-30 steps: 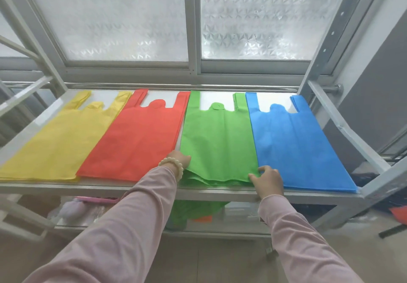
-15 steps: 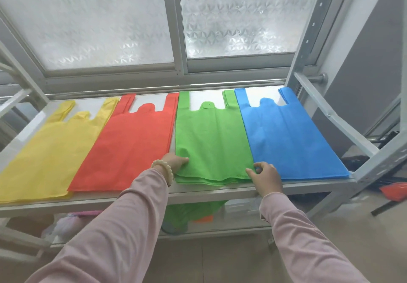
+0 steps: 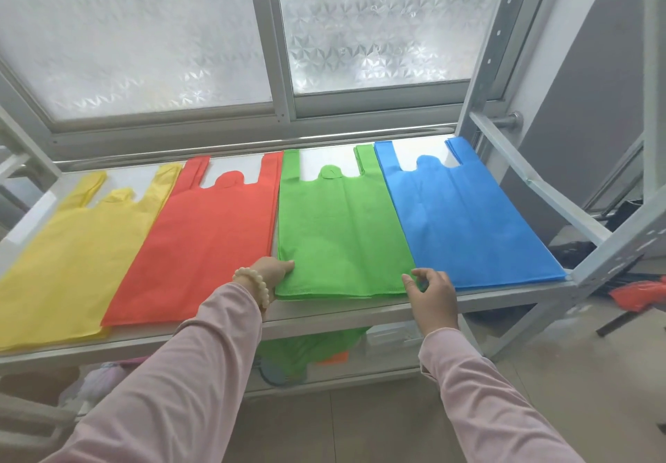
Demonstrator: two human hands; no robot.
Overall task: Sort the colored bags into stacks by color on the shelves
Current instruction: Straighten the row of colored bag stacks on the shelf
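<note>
Four flat stacks of bags lie side by side on the top shelf [image 3: 342,313]: yellow [image 3: 72,257], red [image 3: 201,239], green [image 3: 342,231] and blue [image 3: 465,217], handles toward the window. My left hand [image 3: 268,269], with a bead bracelet at the wrist, pinches the near left corner of the green stack, thumb on top. At the stack's near right corner my right hand [image 3: 432,293] hovers with fingers loosely curled and apart; I see nothing held in it.
A frosted window runs behind the shelf. A slanted metal brace [image 3: 533,181] and upright posts frame the right end. More green and orange bags [image 3: 310,347] sit on the lower shelf. A red bag [image 3: 638,293] lies on the floor at right.
The green stack's near edge, which hung over the shelf front, now lies squared on the shelf. My right hand has loosened off its corner. The camera has shifted right.
</note>
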